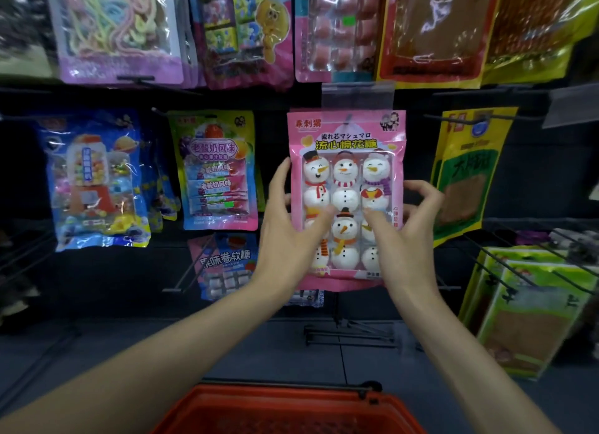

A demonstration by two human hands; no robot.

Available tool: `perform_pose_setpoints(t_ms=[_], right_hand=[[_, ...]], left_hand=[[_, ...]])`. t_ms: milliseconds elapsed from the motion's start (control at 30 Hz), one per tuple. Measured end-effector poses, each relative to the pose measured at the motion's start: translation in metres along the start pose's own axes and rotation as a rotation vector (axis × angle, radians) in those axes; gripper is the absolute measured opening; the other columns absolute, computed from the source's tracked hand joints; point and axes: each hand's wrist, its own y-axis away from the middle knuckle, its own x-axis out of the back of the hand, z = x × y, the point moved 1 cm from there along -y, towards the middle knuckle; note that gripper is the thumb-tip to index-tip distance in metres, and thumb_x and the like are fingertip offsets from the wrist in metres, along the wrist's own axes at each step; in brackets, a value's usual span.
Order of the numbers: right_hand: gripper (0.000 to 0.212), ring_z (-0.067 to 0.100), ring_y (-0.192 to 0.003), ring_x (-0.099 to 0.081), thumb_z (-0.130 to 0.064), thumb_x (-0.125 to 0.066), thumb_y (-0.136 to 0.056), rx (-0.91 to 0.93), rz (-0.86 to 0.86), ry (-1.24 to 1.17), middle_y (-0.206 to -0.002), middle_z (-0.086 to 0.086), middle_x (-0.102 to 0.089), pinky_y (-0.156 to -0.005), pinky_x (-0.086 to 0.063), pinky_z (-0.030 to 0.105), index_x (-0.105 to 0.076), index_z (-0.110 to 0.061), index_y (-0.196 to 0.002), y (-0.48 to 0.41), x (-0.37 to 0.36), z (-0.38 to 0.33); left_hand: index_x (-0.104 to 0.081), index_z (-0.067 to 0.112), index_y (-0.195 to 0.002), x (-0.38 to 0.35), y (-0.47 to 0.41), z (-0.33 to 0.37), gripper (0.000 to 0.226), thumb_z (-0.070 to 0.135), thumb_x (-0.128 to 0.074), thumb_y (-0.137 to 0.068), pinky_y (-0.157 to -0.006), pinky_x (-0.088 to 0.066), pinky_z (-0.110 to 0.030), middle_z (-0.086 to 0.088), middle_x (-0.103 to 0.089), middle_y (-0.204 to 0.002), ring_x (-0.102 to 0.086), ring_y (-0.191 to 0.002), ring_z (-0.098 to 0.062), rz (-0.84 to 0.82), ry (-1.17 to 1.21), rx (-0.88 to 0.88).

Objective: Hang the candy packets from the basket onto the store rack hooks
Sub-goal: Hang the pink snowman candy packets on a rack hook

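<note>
Holding a pink snowman packet [346, 174] upright against the rack [97, 271], the person is facing the middle row of hooks. The left grip [291, 236] is clamping on the packet's left edge, with the thumb lying across the front and the fingers going behind. The right grip [405, 236] is clamping on the right edge in the same way, its thumb pressing the front and its curled fingers showing past the side. The packet's top is sitting just under a clear tag [358, 93], where a hook tip is showing faintly through the plastic; whether the hole is on the hook I cannot tell. A green packet [214, 171] is hanging just to the left and a yellow packet [466, 174] near on the right, both apart from the pink one. A red basket [291, 407] is sitting low at the bottom edge, between the forearms, and its contents are too blurred to make out.
</note>
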Motion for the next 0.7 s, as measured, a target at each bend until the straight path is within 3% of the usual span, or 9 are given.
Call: perform_pose_setpoints(t_ms=[33, 100, 200, 233, 300, 367, 467, 600, 700], right_hand=[[0.053, -0.001, -0.092, -0.063, -0.015, -0.070, -0.091, 0.051, 0.019, 0.035, -0.108, -0.009, -0.060, -0.075, -0.054, 0.031, -0.037, -0.030, -0.131, 0.001, 0.000, 0.001], [0.052, -0.005, -0.102, -0.058, -0.016, -0.069, -0.093, 0.138, 0.047, 0.126, -0.121, -0.005, -0.056, -0.079, -0.052, 0.023, -0.038, -0.027, -0.133, 0.001, -0.002, 0.004], [0.046, -0.019, -0.099, -0.050, -0.026, -0.067, -0.096, 0.192, 0.036, 0.325, -0.128, -0.004, -0.046, -0.074, -0.042, 0.004, -0.043, -0.032, -0.135, 0.004, -0.007, 0.010], [0.048, -0.013, -0.097, -0.053, -0.029, -0.067, -0.096, 0.197, 0.030, 0.374, -0.128, -0.004, -0.045, -0.073, -0.042, 0.005, -0.043, -0.036, -0.137, 0.004, -0.009, 0.012], [0.059, 0.007, -0.102, -0.058, -0.031, -0.068, -0.096, 0.213, 0.019, 0.438, -0.131, -0.003, -0.044, -0.080, -0.050, 0.023, -0.038, -0.043, -0.145, 0.001, -0.015, 0.017], [0.069, 0.018, -0.107, -0.059, -0.031, -0.068, -0.095, 0.220, 0.003, 0.488, -0.135, -0.002, -0.043, -0.086, -0.053, 0.035, -0.031, -0.045, -0.152, -0.004, -0.020, 0.022], [0.079, 0.013, -0.106, -0.056, -0.033, -0.069, -0.095, 0.195, -0.039, 0.538, -0.141, -0.002, -0.040, -0.082, -0.052, 0.032, -0.022, -0.048, -0.157, -0.015, -0.027, 0.031], [0.088, 0.010, -0.101, -0.054, -0.027, -0.066, -0.097, 0.165, -0.110, 0.565, -0.149, 0.000, -0.036, -0.079, -0.048, 0.029, -0.011, -0.049, -0.161, -0.030, -0.039, 0.044], [0.087, 0.012, -0.099, -0.054, -0.024, -0.065, -0.097, 0.126, -0.136, 0.563, -0.155, 0.004, -0.035, -0.079, -0.043, 0.028, -0.012, -0.047, -0.162, -0.046, -0.047, 0.049]], left_hand=[[-0.019, 0.052, -0.159, -0.003, 0.000, 0.000, 0.087, 0.044, -0.076, -0.093, -0.110, -0.048, -0.031, 0.031, -0.039, -0.151, -0.042, -0.140, 0.005, -0.008, -0.022, -0.035], [-0.021, 0.047, -0.161, -0.010, 0.000, -0.002, 0.087, 0.035, -0.076, -0.095, -0.098, -0.042, -0.006, 0.038, -0.037, -0.142, -0.037, -0.129, 0.025, 0.013, -0.041, -0.069], [-0.021, 0.040, -0.163, -0.020, -0.001, -0.006, 0.086, 0.025, -0.074, -0.097, -0.079, -0.034, 0.008, 0.023, -0.039, -0.134, -0.038, -0.106, 0.037, 0.075, -0.087, -0.067], [-0.019, 0.042, -0.163, -0.022, -0.003, -0.009, 0.087, 0.025, -0.073, -0.098, -0.076, -0.036, 0.007, 0.017, -0.040, -0.133, -0.040, -0.102, 0.036, 0.091, -0.098, -0.065], [-0.016, 0.048, -0.162, -0.023, -0.009, -0.014, 0.087, 0.027, -0.072, -0.098, -0.071, -0.044, 0.000, 0.011, -0.040, -0.129, -0.050, -0.095, 0.027, 0.108, -0.103, -0.056], [-0.013, 0.055, -0.160, -0.025, -0.018, -0.022, 0.088, 0.031, -0.071, -0.098, -0.070, -0.054, -0.012, 0.010, -0.037, -0.126, -0.062, -0.090, 0.006, 0.118, -0.112, -0.061], [-0.005, 0.059, -0.159, -0.029, -0.033, -0.034, 0.090, 0.035, -0.068, -0.098, -0.070, -0.061, -0.041, 0.008, -0.035, -0.123, -0.064, -0.088, -0.020, 0.138, -0.235, -0.078], [0.020, 0.062, -0.152, -0.031, -0.052, -0.047, 0.101, 0.036, -0.063, -0.100, -0.081, -0.058, -0.051, 0.002, -0.036, -0.136, -0.062, -0.101, -0.029, 0.152, -0.454, -0.086], [0.025, 0.063, -0.149, -0.032, -0.065, -0.056, 0.104, 0.034, -0.062, -0.100, -0.082, -0.058, -0.053, 0.002, -0.032, -0.146, -0.063, -0.105, -0.031, 0.124, -0.496, -0.067]])
